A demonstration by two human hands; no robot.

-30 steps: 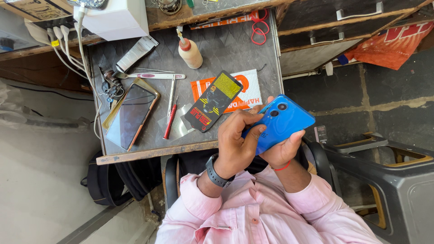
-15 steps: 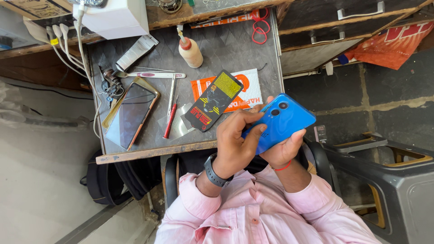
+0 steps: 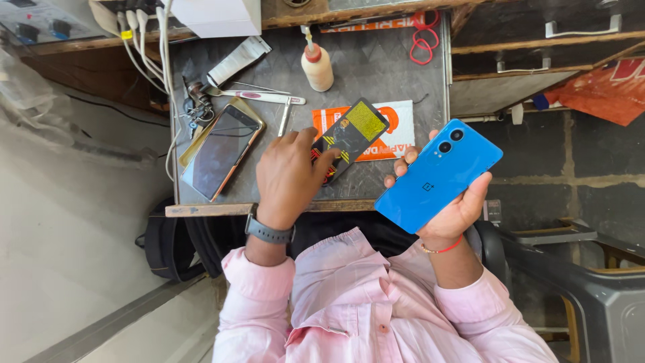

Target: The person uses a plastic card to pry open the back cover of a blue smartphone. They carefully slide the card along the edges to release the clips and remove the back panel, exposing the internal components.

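My right hand holds a bright blue phone back side up, camera lenses at its far end, just off the front right of the small grey worktable. My left hand, with a dark watch on the wrist, lies over the table's front edge. Its fingertips rest on a black and yellow flat packet, which lies partly on an orange and white sheet. The fingers are spread and not closed around it.
A second phone lies screen up in a gold case on the table's left. Behind it are tweezers, a small glue bottle, red rubber bands, white cables and a white box. A grey chair stands at right.
My left hand has let go of the blue phone and moved left onto the black and yellow packet. The right hand now holds the phone alone, farther right.
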